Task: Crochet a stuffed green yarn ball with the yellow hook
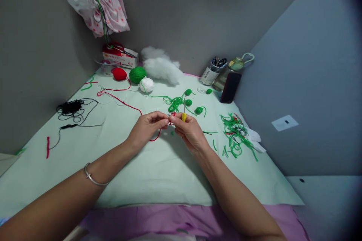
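Note:
Over the middle of the table, my left hand and my right hand meet with fingertips nearly touching. Between them is a small looped bit of red yarn, which my left thumb and fingers pinch. Out of my right hand sticks a slim tool with a yellow grip and thin metal shaft, which looks like a crochet hook; its lower part is hidden by the fingers. Red strands run from my left hand back toward a red yarn ball. Just beyond lie tangled green yarn and small green knitted balls.
Green and white yarn balls, fluffy white stuffing and a box with red scissors stand at the back. Black yarn lies left. Green scraps, a phone, bottle and pen cup are right.

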`<move>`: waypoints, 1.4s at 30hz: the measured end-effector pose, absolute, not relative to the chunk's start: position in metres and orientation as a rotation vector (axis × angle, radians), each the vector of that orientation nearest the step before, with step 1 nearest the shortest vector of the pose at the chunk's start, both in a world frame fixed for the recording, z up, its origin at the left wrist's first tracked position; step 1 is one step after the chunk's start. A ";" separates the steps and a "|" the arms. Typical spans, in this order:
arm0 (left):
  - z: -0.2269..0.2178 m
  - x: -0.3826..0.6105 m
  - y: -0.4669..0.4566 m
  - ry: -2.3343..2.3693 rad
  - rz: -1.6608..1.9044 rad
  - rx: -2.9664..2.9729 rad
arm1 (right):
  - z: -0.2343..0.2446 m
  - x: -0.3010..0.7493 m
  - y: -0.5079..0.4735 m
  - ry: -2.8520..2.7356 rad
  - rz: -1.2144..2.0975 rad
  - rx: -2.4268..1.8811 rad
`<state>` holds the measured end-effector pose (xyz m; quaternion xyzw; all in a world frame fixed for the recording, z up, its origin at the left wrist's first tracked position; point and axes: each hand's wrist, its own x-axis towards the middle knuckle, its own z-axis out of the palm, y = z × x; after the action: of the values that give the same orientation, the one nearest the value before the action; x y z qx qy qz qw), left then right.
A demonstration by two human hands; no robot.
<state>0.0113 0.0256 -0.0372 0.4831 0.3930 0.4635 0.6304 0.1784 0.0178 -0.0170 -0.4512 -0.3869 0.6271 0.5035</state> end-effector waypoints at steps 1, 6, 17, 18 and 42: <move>-0.038 0.012 0.025 0.885 1.045 1.082 | -0.017 0.178 0.018 -0.923 1.510 -1.089; -0.038 0.015 0.022 0.821 0.970 0.999 | -0.019 0.178 0.018 -0.904 1.497 -1.079; -0.033 0.023 0.020 0.843 1.012 0.974 | -0.022 0.173 0.014 -0.997 1.235 -1.099; -0.031 0.023 0.019 0.841 1.008 0.980 | -0.021 0.173 0.014 -0.981 1.247 -1.101; -0.012 0.007 -0.028 0.894 1.034 0.984 | 0.003 0.191 -0.064 -1.166 0.846 -0.873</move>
<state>0.0071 -0.0282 -0.0120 0.4357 0.3959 0.4580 0.6661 0.1905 -0.0643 0.0034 -0.3868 -0.5164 0.3748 0.6657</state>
